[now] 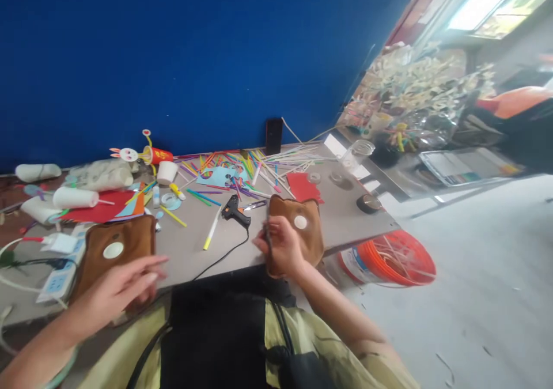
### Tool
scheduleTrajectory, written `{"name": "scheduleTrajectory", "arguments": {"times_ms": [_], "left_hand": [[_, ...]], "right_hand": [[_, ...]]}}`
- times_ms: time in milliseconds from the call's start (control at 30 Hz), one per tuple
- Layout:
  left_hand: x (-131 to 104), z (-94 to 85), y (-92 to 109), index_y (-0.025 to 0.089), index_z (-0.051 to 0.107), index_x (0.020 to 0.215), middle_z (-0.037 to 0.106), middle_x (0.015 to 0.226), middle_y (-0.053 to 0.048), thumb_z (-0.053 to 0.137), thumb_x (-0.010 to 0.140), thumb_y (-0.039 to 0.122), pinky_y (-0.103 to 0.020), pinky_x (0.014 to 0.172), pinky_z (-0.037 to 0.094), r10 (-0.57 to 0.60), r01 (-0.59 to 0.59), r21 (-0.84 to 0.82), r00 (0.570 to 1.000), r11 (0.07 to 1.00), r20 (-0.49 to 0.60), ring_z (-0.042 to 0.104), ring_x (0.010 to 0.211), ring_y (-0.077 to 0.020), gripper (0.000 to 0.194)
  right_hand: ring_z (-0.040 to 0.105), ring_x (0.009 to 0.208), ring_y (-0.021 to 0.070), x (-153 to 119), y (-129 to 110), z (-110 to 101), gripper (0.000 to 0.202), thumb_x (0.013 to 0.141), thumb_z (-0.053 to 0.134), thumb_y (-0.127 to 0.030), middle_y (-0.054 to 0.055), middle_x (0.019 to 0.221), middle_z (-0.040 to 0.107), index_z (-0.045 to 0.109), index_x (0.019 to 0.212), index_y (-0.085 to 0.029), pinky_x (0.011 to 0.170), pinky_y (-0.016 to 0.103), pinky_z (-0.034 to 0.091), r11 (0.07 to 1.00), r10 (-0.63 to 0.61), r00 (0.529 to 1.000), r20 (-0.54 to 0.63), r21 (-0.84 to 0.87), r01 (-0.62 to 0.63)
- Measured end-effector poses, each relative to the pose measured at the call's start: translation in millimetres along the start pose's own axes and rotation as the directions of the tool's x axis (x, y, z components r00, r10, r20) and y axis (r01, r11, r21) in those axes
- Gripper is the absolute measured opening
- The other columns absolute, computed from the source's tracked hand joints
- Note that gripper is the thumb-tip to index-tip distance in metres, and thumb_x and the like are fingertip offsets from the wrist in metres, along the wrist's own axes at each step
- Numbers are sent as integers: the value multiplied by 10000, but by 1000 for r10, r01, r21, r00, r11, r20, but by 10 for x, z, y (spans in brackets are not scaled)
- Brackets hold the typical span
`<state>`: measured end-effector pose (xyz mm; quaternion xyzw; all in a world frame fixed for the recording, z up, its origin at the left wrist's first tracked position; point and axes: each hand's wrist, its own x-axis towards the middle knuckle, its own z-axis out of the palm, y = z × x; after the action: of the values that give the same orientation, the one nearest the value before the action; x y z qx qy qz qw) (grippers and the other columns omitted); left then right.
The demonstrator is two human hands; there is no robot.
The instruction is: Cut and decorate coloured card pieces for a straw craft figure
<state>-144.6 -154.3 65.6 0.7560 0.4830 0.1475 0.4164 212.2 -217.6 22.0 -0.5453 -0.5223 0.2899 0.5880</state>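
Observation:
Two flat brown plush pouches, which look like hot-water bags, each bear a white disc. Over the lower part of the left hot-water bag [133, 233], my left hand [125, 282] hovers with fingers stretched out and nothing in them; whether it touches the bag I cannot tell. At the table's front edge, my right hand [283, 244] is closed at the left edge of the right hot-water bag [310, 233], its fingers curled round a dark strip there that seems to be the bag's rim. Between the hands lie a black glue gun [235, 210] with its cord and a yellow-tipped marker [211, 227].
Coloured sticks [254, 164], red paper [302, 186] and a dark phone [273, 136] lie or stand toward the blue wall. White cups [75, 197] and a power strip [60, 279] are at left. A tape roll [368, 204] sits right, above an orange bucket [367, 256].

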Motion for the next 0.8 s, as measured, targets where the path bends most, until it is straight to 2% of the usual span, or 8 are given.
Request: {"name": "scheduleTrajectory", "arguments": {"times_ms": [100, 167, 267, 433, 533, 633, 733, 800], "left_hand": [[348, 369, 292, 214, 505, 1419, 591, 1367, -153, 684, 804, 562, -439, 1082, 468, 204, -179, -165, 967, 970, 149, 551, 1283, -316, 729], [529, 637, 521, 177, 510, 1408, 560, 1404, -169, 720, 760, 579, -464, 1159, 376, 268, -252, -157, 960, 955, 87, 466, 1367, -339, 791], [652, 932, 732, 153, 574, 1319, 621, 1325, -156, 441, 954, 550, -392, 1063, 479, 231, -223, -244, 973, 944, 4, 568, 1268, -286, 555], [651, 988, 713, 168, 651, 1142, 669, 1244, -122, 362, 998, 454, -347, 1043, 485, 270, -299, -280, 953, 912, -136, 605, 1204, -239, 432], [650, 825, 662, 179, 637, 1096, 717, 1022, -93, 316, 1015, 410, -350, 1044, 466, 313, -353, -166, 923, 921, -224, 649, 1093, -215, 404], [720, 595, 537, 189, 601, 1165, 716, 903, -71, 322, 1004, 405, -330, 884, 522, 333, -316, 122, 930, 941, -158, 687, 936, -218, 388], [870, 409, 248, 158, 617, 1087, 726, 1011, -143, 340, 959, 376, -391, 854, 508, 362, -231, 505, 915, 832, -178, 679, 983, -298, 375], [962, 359, -4, 136, 629, 1008, 724, 888, -161, 330, 931, 307, -411, 796, 499, 337, -161, 673, 931, 722, -138, 683, 872, -316, 353]], "right_hand": [[646, 615, 158, 23, -144, 477, 382, 753, 772, -327, -12, 717, 680, 519, 1025, -238, 618, 266, 507, 997, -25, 951, 308, -67, 48], [665, 645, 179, 14, -206, 659, 350, 762, 741, -282, 10, 777, 691, 550, 1051, -233, 625, 275, 506, 977, -17, 894, 448, -182, 110], [696, 748, 207, -2, -219, 717, 309, 771, 707, -246, 37, 883, 702, 610, 1064, -236, 662, 286, 532, 963, 18, 866, 499, -241, 120], [708, 944, 215, -80, -103, 522, 457, 722, 805, -406, 47, 1026, 734, 664, 1112, -215, 821, 326, 587, 974, -3, 871, 491, 200, -110], [721, 827, 206, -54, 2, 294, 336, 770, 775, -429, 65, 919, 747, 663, 962, -176, 746, 352, 603, 915, 117, 959, 258, 348, -205], [676, 753, 160, 203, 170, -181, 280, 801, 744, -387, 45, 851, 717, 622, 945, -182, 707, 308, 571, 967, 131, 977, -166, 239, -89], [625, 958, 181, 673, 422, -904, 435, 730, 765, -341, 75, 1073, 657, 548, 1076, -192, 818, 317, 525, 999, -32, 806, -591, -41, 9], [561, 1099, 215, 1002, 592, -1412, 574, 689, 765, -308, 130, 1217, 579, 482, 1167, -162, 907, 344, 479, 977, -60, 664, -745, -179, -113]]}}
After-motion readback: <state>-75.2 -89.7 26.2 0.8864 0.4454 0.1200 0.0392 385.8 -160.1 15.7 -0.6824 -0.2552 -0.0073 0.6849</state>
